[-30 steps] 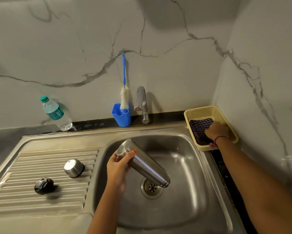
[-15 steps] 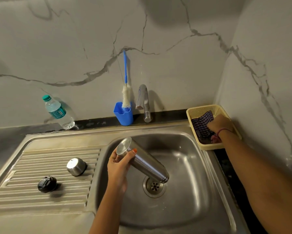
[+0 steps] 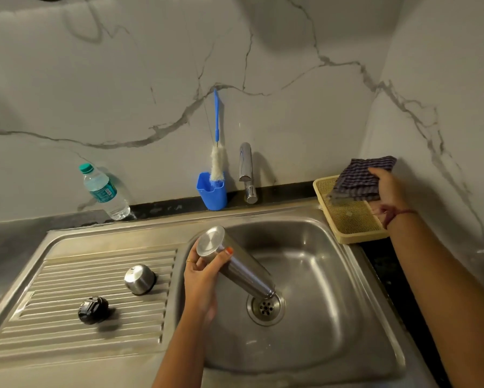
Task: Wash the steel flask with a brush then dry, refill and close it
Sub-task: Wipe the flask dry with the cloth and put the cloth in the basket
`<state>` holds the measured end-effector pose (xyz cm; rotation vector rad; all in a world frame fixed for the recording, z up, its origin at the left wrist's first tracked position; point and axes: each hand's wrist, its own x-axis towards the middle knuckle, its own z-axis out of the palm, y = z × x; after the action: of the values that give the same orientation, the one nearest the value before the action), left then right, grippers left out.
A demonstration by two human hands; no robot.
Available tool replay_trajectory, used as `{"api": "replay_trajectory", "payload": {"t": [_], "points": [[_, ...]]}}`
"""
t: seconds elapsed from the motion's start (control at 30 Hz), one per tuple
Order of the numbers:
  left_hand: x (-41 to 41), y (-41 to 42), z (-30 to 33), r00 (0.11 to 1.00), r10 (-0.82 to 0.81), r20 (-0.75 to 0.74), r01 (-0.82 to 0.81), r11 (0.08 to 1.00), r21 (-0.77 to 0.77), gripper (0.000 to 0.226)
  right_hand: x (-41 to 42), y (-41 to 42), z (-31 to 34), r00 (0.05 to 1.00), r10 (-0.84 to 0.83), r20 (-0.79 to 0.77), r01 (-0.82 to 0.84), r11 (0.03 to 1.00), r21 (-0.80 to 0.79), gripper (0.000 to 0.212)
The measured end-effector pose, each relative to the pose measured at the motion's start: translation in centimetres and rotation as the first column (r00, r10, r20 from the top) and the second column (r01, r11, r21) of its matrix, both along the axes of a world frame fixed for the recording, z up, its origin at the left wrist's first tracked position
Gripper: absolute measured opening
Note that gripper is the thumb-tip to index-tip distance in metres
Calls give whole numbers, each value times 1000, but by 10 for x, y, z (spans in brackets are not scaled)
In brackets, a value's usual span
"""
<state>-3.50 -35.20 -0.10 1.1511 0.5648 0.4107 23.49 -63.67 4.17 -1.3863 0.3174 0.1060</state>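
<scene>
My left hand (image 3: 204, 273) grips the steel flask (image 3: 240, 268) near its base and holds it tilted, mouth down, over the sink drain (image 3: 265, 307). My right hand (image 3: 389, 189) holds a folded checked cloth (image 3: 359, 177) lifted above the yellow basket (image 3: 350, 219). The steel cap (image 3: 139, 279) and the black stopper (image 3: 93, 310) lie on the ribbed drainboard. The bottle brush (image 3: 217, 152), blue-handled with white bristles, stands in a blue holder (image 3: 212, 191) beside the tap (image 3: 245, 169).
A plastic water bottle (image 3: 104, 189) with a green cap leans against the marble wall at the back left. The steel sink basin (image 3: 319, 275) fills the middle; a dark counter strip runs along its right side.
My right hand has picked the checked cloth up out of the yellow basket and raised it. The left hand keeps the flask tilted over the drain.
</scene>
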Motion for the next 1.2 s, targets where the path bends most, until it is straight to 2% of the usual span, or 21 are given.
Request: {"api": "replay_trajectory", "payload": {"t": [0.13,0.23,0.37,0.43,0.5,0.6,0.73,0.8,0.87,0.9,0.97,1.0,1.07,1.13,1.2], "points": [[-6,7,5,999,-28,24,27,999,19,72,-45,6,20,999,-31,17,21,920,391,35],[-11,13,9,998,-39,43,39,999,5,74,-93,18,26,1000,7,-7,-2,839,544,37],[-19,17,11,998,-56,40,54,998,35,92,-157,42,17,998,42,-39,-7,760,650,34],[-24,19,13,998,-58,29,55,995,79,87,-186,57,11,994,64,-87,11,742,671,31],[-30,20,14,997,-66,33,62,991,119,75,-209,70,4,987,82,-141,26,773,634,35],[-39,20,14,994,-100,40,91,979,185,73,-236,88,0,975,112,-194,6,850,526,40],[-48,24,12,985,-162,61,139,952,274,73,-255,113,17,976,195,-101,-143,912,384,20],[-51,25,14,978,-197,68,165,933,320,69,-257,129,31,974,226,0,-219,945,243,17],[-53,26,16,970,-232,80,190,917,351,61,-258,145,44,935,334,116,-336,942,-7,14],[-54,26,18,963,-254,89,207,911,357,58,-259,152,49,891,419,177,-393,905,-163,13],[-54,27,22,948,-302,105,243,895,374,52,-259,165,52,760,596,259,-442,766,-466,15],[-54,28,24,942,-319,107,259,890,377,49,-258,171,52,679,677,283,-417,674,-611,19],[-53,31,24,940,-326,96,273,893,357,46,-258,182,50,521,801,294,-260,477,-839,38],[-51,35,21,952,-292,89,249,911,329,43,-259,189,44,404,877,260,-162,349,-923,53],[-51,38,17,965,-243,96,203,929,311,48,-263,187,39,321,909,267,-179,335,-925,60]]}}
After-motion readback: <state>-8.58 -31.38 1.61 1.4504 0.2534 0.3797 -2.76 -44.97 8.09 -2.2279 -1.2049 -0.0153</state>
